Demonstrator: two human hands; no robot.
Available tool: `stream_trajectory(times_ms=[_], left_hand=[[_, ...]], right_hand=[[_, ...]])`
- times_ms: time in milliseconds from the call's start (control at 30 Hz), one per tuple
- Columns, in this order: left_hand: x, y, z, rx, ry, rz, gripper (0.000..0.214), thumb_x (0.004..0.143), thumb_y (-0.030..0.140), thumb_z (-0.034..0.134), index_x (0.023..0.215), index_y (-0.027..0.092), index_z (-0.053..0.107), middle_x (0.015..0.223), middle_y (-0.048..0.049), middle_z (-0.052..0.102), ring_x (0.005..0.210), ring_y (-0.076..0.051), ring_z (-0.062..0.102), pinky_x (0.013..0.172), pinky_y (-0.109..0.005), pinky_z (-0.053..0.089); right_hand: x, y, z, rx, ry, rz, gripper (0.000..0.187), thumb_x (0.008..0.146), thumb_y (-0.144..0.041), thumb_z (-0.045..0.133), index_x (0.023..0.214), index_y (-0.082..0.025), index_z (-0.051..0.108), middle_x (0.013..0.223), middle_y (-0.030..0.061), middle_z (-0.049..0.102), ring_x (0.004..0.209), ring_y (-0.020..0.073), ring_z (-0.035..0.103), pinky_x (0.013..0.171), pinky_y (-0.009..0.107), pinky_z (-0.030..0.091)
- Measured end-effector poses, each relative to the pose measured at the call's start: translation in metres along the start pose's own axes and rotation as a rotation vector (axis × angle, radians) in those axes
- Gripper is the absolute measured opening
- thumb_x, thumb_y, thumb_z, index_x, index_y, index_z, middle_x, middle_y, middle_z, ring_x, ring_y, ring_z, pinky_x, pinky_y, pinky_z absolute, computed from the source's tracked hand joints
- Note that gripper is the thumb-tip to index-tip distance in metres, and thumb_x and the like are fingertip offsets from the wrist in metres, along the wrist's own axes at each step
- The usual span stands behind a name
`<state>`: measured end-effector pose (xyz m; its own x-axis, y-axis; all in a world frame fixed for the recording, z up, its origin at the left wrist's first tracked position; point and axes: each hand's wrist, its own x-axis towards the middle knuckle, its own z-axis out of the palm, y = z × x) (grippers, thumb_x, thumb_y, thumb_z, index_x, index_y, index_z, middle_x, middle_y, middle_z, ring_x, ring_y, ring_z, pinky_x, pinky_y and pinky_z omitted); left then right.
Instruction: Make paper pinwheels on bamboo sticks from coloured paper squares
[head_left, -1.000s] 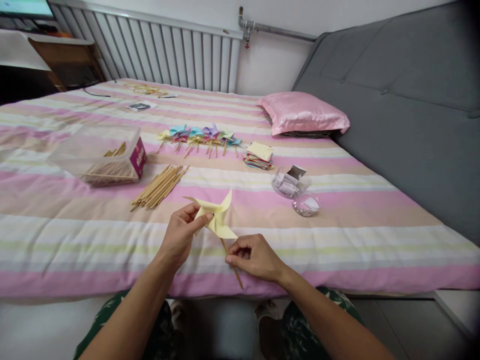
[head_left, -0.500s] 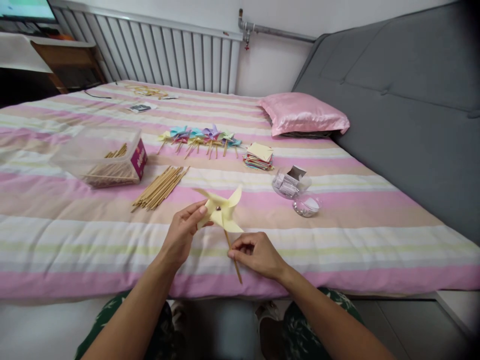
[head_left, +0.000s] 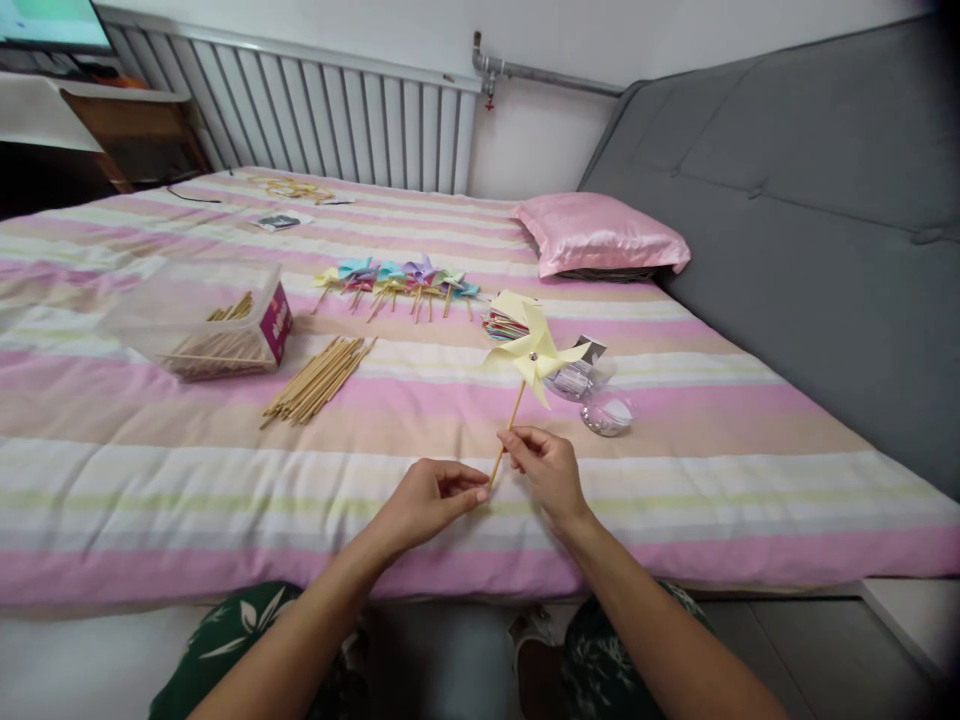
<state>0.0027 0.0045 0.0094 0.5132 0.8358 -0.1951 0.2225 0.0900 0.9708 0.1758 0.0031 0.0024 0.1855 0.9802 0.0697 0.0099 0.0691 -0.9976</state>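
A pale yellow paper pinwheel (head_left: 534, 355) on a thin wooden stick is held up over the near part of the bed, tilted to the right. My right hand (head_left: 546, 470) pinches the stick about halfway down. The fingertips of my left hand (head_left: 435, 500) close on the stick's lower end. Behind the pinwheel, partly covered by its blades, lie a stack of coloured paper squares (head_left: 506, 322) and a clear open container with small packets (head_left: 574, 380). A small round clear container (head_left: 607, 412) sits to their right.
Bundled wooden sticks (head_left: 319, 382) lie at left beside a clear plastic box (head_left: 225, 350) holding more sticks. Several finished pinwheels (head_left: 405, 275) rest in a row farther back. A pink pillow (head_left: 600, 235) is near the grey headboard (head_left: 787, 150). Striped bedding (head_left: 187, 500) covers the bed.
The pinwheel has moved right and away from me, its stick now leaning the other way. My left hand has let go of the blades and taken the stick's lower end.
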Motion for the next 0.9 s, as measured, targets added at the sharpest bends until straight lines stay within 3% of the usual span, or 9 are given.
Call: stream_trajectory(times_ms=[233,400,600,900], left_hand=[[0.003,-0.009,0.005,0.128,0.041,0.004,0.02,0.071,0.026,0.063,0.084,0.015,0.073,0.08,-0.0052,0.073,0.07,-0.018,0.064,0.061,-0.024,0.044],[0.002,-0.011,0.01,0.088,0.029,0.002,0.017,0.071,0.027,0.06,0.075,0.015,0.072,0.064,-0.0039,0.068,0.057,-0.016,0.059,0.053,-0.024,0.04],[0.0,-0.008,0.011,0.047,0.039,-0.003,0.015,0.07,0.028,0.062,0.068,0.015,0.069,0.059,-0.0043,0.065,0.055,-0.017,0.058,0.053,-0.026,0.042],[0.004,-0.008,0.007,0.022,0.081,0.016,0.018,0.071,0.03,0.062,0.067,0.014,0.068,0.06,-0.0031,0.064,0.055,-0.015,0.057,0.054,-0.024,0.041]], right_hand=[[-0.001,0.002,0.002,0.045,0.017,0.013,0.025,0.071,-0.039,0.068,0.073,-0.014,0.067,0.06,-0.0022,0.056,0.051,0.0071,0.042,0.05,0.02,0.036],[-0.002,0.002,0.004,0.023,0.02,-0.002,0.026,0.072,-0.04,0.067,0.072,-0.014,0.067,0.059,-0.0018,0.056,0.051,0.0076,0.044,0.05,0.021,0.037],[-0.003,0.0,0.005,-0.006,0.019,-0.005,0.03,0.072,-0.043,0.066,0.076,-0.014,0.067,0.064,0.0009,0.06,0.051,0.0089,0.047,0.05,0.022,0.04],[-0.011,0.009,0.014,0.018,-0.179,0.018,0.029,0.072,-0.039,0.067,0.083,-0.013,0.071,0.065,0.0024,0.065,0.054,0.0106,0.052,0.052,0.022,0.042]])
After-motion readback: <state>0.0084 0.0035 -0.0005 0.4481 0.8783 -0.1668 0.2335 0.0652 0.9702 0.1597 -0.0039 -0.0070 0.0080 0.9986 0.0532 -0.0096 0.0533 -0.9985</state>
